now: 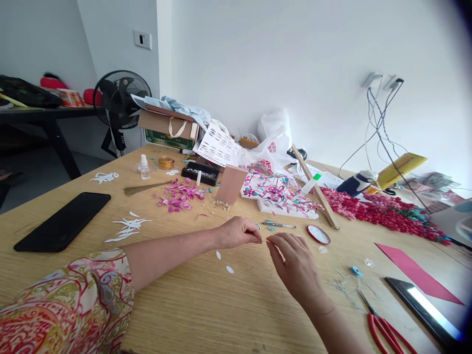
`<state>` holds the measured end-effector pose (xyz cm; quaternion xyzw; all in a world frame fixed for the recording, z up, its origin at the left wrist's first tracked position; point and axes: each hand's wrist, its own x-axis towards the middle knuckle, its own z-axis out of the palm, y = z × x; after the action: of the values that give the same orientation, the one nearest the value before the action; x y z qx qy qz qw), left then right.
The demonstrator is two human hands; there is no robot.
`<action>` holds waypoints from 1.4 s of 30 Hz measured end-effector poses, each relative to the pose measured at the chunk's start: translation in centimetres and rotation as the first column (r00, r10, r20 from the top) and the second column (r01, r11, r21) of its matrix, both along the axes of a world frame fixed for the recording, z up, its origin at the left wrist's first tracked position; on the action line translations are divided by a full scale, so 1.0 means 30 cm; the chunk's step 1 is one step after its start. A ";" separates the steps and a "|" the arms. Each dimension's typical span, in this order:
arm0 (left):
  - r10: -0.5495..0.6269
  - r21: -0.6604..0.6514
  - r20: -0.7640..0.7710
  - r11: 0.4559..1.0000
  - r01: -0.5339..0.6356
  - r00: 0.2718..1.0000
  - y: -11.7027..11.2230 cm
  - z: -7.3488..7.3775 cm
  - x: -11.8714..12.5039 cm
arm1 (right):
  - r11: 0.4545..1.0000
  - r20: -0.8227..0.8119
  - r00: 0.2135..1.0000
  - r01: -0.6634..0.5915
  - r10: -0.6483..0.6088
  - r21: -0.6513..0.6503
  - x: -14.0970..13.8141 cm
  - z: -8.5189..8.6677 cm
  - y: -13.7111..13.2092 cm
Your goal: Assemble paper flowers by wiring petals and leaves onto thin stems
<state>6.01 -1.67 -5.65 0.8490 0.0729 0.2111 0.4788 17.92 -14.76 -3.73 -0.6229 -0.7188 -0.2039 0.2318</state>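
My left hand (pixel 236 232) pinches one end of a thin pale strand (pixel 264 241), thread or fine wire, above the middle of the wooden table (pixel 199 305). My right hand (pixel 295 263) faces it, thumb and fingertips closed at the strand's other end. Most of the strand is hidden by my fingers. Two small white petal-shaped pieces (pixel 229 269) lie on the tabletop below my left wrist. Just beyond my hands are tweezers (pixel 279 224) and a round red-rimmed dish (pixel 318 234).
Red-handled scissors (pixel 383 319), a lit phone (pixel 424 309) and a pink card (pixel 416 270) lie at right. White strips (pixel 129 228) and a black phone (pixel 64 221) are at left. Pink petals (pixel 180 196), an upright wooden block (pixel 231 184) and beaded flower sprays (pixel 280 191) stand behind.
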 end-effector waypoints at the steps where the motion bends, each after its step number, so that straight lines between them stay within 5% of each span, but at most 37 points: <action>1: 0.002 0.028 0.006 1.000 -0.003 1.000 -0.001 0.001 -0.001 | 1.000 -0.004 1.000 0.007 -0.008 -0.010 0.001 0.000 0.001; 7: 0.009 0.279 0.055 0.960 -0.024 0.998 -0.006 0.003 -0.004 | 0.994 -0.054 0.996 0.061 -0.067 -0.094 0.015 -0.005 0.008; 16: 0.027 0.644 0.097 0.761 -0.083 0.995 -0.009 -0.015 -0.016 | 0.991 -0.002 0.995 0.104 -0.104 -0.080 0.010 -0.018 0.006; 22: 0.002 0.730 0.138 0.675 -0.103 0.990 -0.010 -0.021 -0.013 | 0.982 -0.092 0.988 0.105 -0.121 -0.159 -0.010 -0.004 0.013; 28: -0.087 0.851 0.200 0.508 -0.129 0.976 -0.013 -0.016 -0.017 | 0.908 -0.280 0.892 0.256 -0.354 -0.332 -0.029 0.017 0.041; 33: -0.060 0.895 0.191 0.420 -0.149 0.980 -0.004 -0.009 -0.028 | 0.885 -0.270 0.861 0.343 -0.430 -0.316 -0.002 0.035 0.033; 42: -0.074 0.908 0.229 0.375 -0.186 0.971 -0.017 0.011 -0.037 | 0.988 -0.202 0.969 0.129 -0.144 -0.085 0.005 0.007 -0.020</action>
<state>4.90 -2.18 -5.32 0.9371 -0.0846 0.3292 -0.0794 18.06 -15.37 -3.53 -0.6967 -0.6529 -0.1275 0.2687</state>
